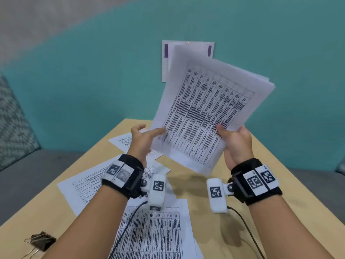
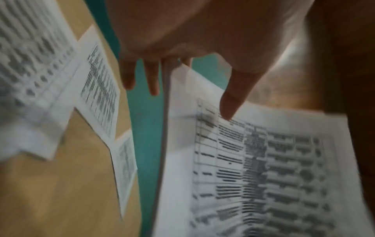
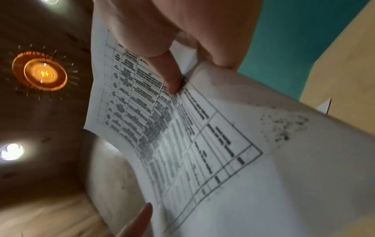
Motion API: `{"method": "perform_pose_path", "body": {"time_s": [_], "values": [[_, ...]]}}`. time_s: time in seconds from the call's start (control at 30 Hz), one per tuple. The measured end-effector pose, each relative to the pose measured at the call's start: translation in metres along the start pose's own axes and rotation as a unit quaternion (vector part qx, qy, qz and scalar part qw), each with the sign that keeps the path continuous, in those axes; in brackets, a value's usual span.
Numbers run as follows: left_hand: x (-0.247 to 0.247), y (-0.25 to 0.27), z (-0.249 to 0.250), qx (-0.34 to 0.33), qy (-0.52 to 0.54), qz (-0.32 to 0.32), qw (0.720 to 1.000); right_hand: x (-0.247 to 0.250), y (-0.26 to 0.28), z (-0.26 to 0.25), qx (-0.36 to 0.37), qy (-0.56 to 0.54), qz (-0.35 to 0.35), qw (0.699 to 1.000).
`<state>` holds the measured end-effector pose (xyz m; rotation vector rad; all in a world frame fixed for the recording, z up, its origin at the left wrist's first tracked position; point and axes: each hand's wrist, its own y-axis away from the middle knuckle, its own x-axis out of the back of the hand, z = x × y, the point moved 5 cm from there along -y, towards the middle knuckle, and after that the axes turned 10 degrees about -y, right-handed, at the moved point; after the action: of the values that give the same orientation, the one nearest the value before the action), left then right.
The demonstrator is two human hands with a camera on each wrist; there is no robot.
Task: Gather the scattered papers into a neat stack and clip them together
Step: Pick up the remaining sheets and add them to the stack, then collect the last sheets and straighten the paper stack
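Note:
My right hand [image 1: 233, 135] holds a stack of printed table sheets [image 1: 203, 109] tilted up above the wooden table [image 1: 261, 184], with the thumb [image 3: 172, 80] on the front and the fingers behind. My left hand [image 1: 149, 131] is at the stack's lower left edge with straight fingers. In the left wrist view the thumb [image 2: 231, 104] lies over the printed face and the fingers [image 2: 152, 81] are behind the edge. Several loose sheets [image 1: 93, 182] lie spread on the table beneath my left arm. Black binder clips [image 1: 40, 240] sit at the near left corner.
A white sheet [image 1: 186, 47] is taped to the teal wall behind the stack. A grey sofa [image 1: 28, 165] with a patterned cushion stands left of the table. Cables from the wrist cameras trail over the near sheet [image 1: 158, 232].

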<state>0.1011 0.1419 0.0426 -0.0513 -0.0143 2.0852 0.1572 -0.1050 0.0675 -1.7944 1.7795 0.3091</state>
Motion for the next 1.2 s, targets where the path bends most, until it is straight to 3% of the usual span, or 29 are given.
{"method": "perform_pose_path", "body": {"time_s": [0.1, 0.2, 0.27, 0.33, 0.43, 0.53, 0.63, 0.67, 0.73, 0.8, 0.9, 0.97, 1.03, 1.07, 1.2], "values": [[-0.009, 0.009, 0.007, 0.056, 0.103, -0.072, 0.99, -0.004, 0.003, -0.003, -0.011, -0.051, 0.023, 0.998], [-0.006, 0.015, 0.024, 0.042, 0.21, -0.062, 0.975, -0.004, 0.005, 0.002, -0.058, -0.092, 0.063, 0.992], [-0.006, 0.022, 0.038, 0.024, 0.227, -0.092, 0.969, -0.007, 0.007, 0.008, -0.094, -0.12, 0.089, 0.984], [-0.009, 0.036, 0.05, -0.001, 0.169, -0.126, 0.978, -0.013, 0.012, 0.013, -0.11, -0.143, 0.1, 0.978], [-0.005, 0.051, 0.055, -0.052, 0.069, -0.061, 0.994, -0.029, 0.025, 0.013, -0.113, -0.158, 0.086, 0.977], [0.02, 0.056, 0.051, -0.049, 0.065, 0.031, 0.996, -0.049, 0.041, 0.014, -0.134, -0.15, 0.033, 0.979], [0.062, 0.049, 0.038, -0.004, 0.073, 0.102, 0.992, -0.066, 0.057, 0.016, -0.144, 0.042, -0.11, 0.982], [0.078, 0.048, 0.031, 0.01, 0.071, 0.125, 0.99, -0.067, 0.064, 0.02, -0.147, 0.137, -0.164, 0.966], [0.106, 0.047, 0.015, 0.036, 0.069, 0.167, 0.983, -0.065, 0.079, 0.033, -0.161, 0.332, -0.247, 0.896], [0.128, 0.049, 0.0, 0.058, 0.084, 0.205, 0.973, -0.056, 0.095, 0.048, -0.186, 0.522, -0.304, 0.775], [0.152, 0.049, -0.018, 0.081, 0.132, 0.243, 0.958, -0.05, 0.116, 0.059, -0.203, 0.73, -0.339, 0.558], [0.162, 0.049, -0.027, 0.086, 0.152, 0.257, 0.951, -0.054, 0.129, 0.06, -0.204, 0.786, -0.345, 0.471], [0.164, 0.05, -0.036, 0.11, 0.159, 0.267, 0.944, -0.054, 0.141, 0.067, -0.226, 0.801, -0.358, 0.424], [0.163, 0.051, -0.041, 0.128, 0.168, 0.267, 0.94, -0.053, 0.146, 0.072, -0.231, 0.8, -0.363, 0.419], [0.157, 0.054, -0.06, 0.187, 0.16, 0.254, 0.936, -0.049, 0.143, 0.086, -0.223, 0.789, -0.356, 0.448]]}}
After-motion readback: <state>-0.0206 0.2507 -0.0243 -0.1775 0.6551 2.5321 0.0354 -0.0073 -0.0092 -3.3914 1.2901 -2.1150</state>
